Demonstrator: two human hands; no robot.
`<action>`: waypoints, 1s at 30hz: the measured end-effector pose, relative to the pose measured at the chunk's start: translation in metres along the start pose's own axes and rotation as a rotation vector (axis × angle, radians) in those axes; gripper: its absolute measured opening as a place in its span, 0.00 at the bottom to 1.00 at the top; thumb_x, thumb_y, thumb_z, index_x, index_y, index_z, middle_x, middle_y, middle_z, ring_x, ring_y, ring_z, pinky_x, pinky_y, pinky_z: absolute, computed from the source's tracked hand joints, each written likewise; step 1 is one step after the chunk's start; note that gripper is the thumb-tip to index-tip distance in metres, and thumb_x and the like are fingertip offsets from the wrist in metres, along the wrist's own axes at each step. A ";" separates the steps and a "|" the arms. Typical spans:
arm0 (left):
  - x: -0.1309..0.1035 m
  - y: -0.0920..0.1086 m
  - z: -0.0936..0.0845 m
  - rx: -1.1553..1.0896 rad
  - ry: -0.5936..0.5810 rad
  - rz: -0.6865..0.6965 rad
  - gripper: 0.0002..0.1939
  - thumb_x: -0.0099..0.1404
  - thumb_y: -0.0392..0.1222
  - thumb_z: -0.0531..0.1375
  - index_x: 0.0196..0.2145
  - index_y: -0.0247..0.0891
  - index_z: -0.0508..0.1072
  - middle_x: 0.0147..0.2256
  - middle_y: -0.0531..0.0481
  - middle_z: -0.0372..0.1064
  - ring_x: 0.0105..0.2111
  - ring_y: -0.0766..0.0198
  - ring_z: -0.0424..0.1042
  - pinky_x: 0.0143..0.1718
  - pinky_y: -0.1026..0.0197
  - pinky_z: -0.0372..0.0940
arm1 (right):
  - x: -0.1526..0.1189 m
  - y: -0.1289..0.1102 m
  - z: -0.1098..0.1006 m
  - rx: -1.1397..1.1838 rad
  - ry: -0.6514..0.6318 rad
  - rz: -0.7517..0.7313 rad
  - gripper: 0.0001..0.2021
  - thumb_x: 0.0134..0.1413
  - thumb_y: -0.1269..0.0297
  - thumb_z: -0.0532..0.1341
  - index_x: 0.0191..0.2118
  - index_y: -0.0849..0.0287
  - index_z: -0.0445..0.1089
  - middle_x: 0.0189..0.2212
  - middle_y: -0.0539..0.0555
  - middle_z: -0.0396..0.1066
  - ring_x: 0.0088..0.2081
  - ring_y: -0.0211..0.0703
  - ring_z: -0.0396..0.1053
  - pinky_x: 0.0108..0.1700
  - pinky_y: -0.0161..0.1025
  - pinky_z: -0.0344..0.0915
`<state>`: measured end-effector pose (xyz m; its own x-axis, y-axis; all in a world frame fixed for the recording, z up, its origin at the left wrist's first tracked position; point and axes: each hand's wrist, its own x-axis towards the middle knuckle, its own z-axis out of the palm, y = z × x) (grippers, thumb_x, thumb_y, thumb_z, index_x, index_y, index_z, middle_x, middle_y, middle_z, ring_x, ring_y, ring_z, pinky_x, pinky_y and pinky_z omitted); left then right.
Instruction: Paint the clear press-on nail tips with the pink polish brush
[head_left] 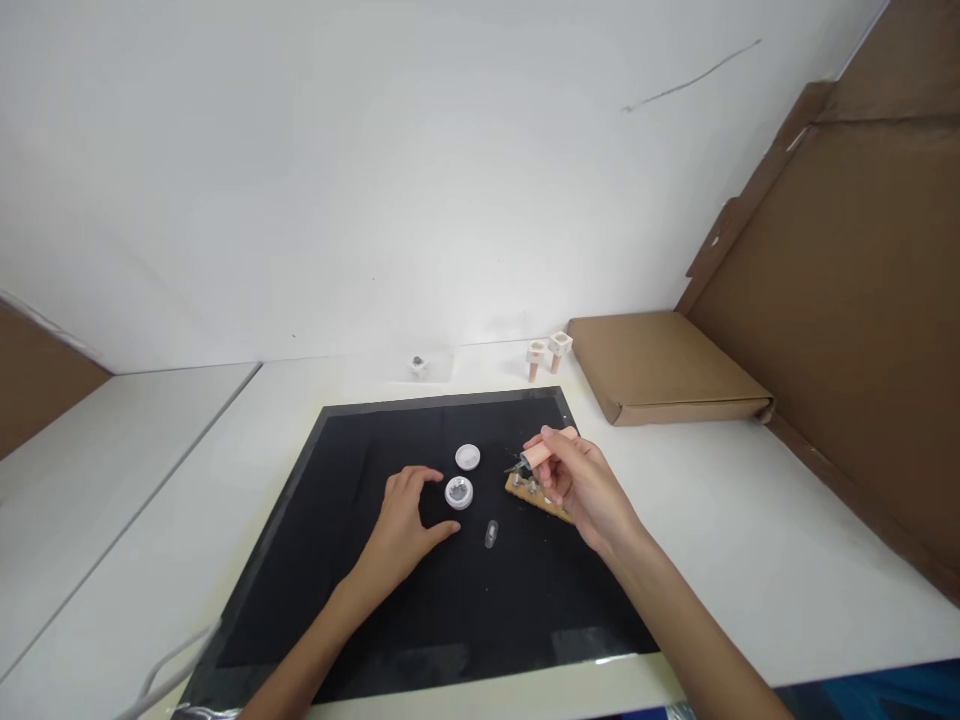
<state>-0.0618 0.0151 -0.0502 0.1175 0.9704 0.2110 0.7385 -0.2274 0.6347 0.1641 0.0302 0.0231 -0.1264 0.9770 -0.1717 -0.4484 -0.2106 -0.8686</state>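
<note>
My left hand (405, 525) lies just left of a small round white jar (459, 492), its thumb and fingers spread apart and holding nothing. Silvery bits show inside the open jar. Behind it is a round white lid (467, 457). Between the fingers of my right hand (581, 485) is a peach-handled tool (538, 455) with a thin dark tip pointing left; its exact kind is not clear. Below that hand, partly covered by it, a tan board (541, 500) carries several small clear or metallic pieces. A small clear oblong piece (491, 533) rests in front of the jar.
A black mat (360, 600) covers the middle of the white table (757, 560). Two peach-stemmed pieces with white square tops (559, 345) stand at the back. Behind the mat sits a clear tray (441, 366). A flat cardboard box (667, 360) is at the right rear, beside a cardboard wall (862, 300).
</note>
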 end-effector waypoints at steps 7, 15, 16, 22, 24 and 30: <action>-0.043 0.032 0.021 0.095 -0.065 -0.068 0.05 0.53 0.40 0.66 0.31 0.42 0.76 0.32 0.50 0.70 0.35 0.53 0.67 0.37 0.52 0.60 | 0.001 0.000 -0.002 0.018 0.009 -0.020 0.15 0.41 0.54 0.69 0.23 0.63 0.74 0.12 0.45 0.60 0.15 0.29 0.53 0.15 0.27 0.49; -0.041 0.044 0.041 0.105 0.031 -0.022 0.07 0.56 0.41 0.64 0.35 0.47 0.80 0.25 0.51 0.70 0.31 0.56 0.66 0.34 0.54 0.56 | -0.001 0.002 0.000 0.040 0.015 -0.012 0.16 0.40 0.53 0.69 0.23 0.64 0.74 0.12 0.45 0.60 0.15 0.28 0.52 0.15 0.26 0.50; -0.040 0.045 0.042 0.100 0.031 -0.018 0.06 0.57 0.41 0.64 0.34 0.47 0.80 0.25 0.51 0.70 0.31 0.57 0.66 0.34 0.55 0.56 | -0.001 0.002 0.000 0.042 0.012 -0.010 0.16 0.40 0.53 0.69 0.23 0.64 0.74 0.12 0.45 0.60 0.15 0.28 0.53 0.15 0.26 0.50; -0.036 0.047 0.045 0.060 0.043 -0.008 0.04 0.57 0.42 0.63 0.28 0.47 0.80 0.26 0.51 0.72 0.31 0.57 0.68 0.34 0.54 0.59 | -0.001 0.003 -0.001 0.042 0.020 -0.006 0.16 0.40 0.52 0.69 0.23 0.64 0.74 0.12 0.45 0.60 0.15 0.29 0.53 0.15 0.27 0.50; -0.035 0.047 0.044 -0.026 0.066 0.015 0.04 0.58 0.41 0.63 0.28 0.45 0.80 0.28 0.50 0.74 0.32 0.57 0.70 0.35 0.53 0.62 | -0.001 0.002 -0.002 0.035 0.023 -0.020 0.16 0.41 0.52 0.69 0.23 0.63 0.74 0.12 0.45 0.60 0.15 0.30 0.53 0.15 0.27 0.50; -0.019 0.065 0.023 -0.372 0.102 0.138 0.08 0.62 0.40 0.60 0.30 0.38 0.78 0.30 0.47 0.78 0.30 0.61 0.75 0.33 0.60 0.70 | -0.003 -0.002 -0.004 -0.037 -0.011 -0.128 0.16 0.48 0.53 0.66 0.24 0.62 0.73 0.11 0.44 0.56 0.15 0.30 0.52 0.16 0.28 0.51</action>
<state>-0.0007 -0.0158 -0.0306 0.1182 0.9199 0.3738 0.4273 -0.3869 0.8171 0.1686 0.0274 0.0239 -0.0802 0.9953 -0.0536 -0.4288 -0.0830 -0.8996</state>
